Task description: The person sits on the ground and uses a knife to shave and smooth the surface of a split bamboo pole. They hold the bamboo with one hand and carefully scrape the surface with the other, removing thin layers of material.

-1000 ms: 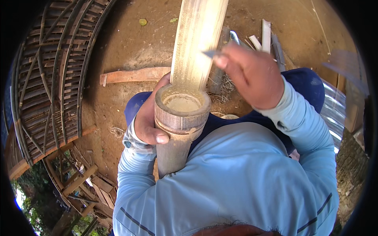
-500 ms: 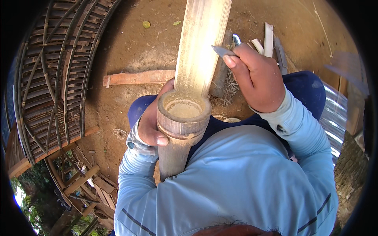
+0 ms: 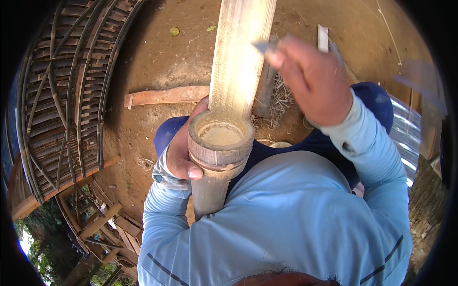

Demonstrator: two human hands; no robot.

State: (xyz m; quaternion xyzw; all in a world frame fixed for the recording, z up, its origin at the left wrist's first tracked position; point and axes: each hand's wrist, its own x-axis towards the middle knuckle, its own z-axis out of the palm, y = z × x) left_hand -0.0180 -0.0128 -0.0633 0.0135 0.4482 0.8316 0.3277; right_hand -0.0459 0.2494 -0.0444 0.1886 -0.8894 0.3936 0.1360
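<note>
Dirt flr point(image 3: 157, 52), slatted rack point(image 3: 82, 81) at L; L fingers point(image 3: 185, 168) gripping bamboo pc point(image 3: 231, 97), R fingers point(image 3: 276, 59) pinching small blade point(image 3: 260, 46).

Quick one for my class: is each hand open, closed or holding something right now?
Left hand: closed on the bamboo piece, most fingers hidden.
Right hand: closed on a pointed blade, only its tip showing.
</note>
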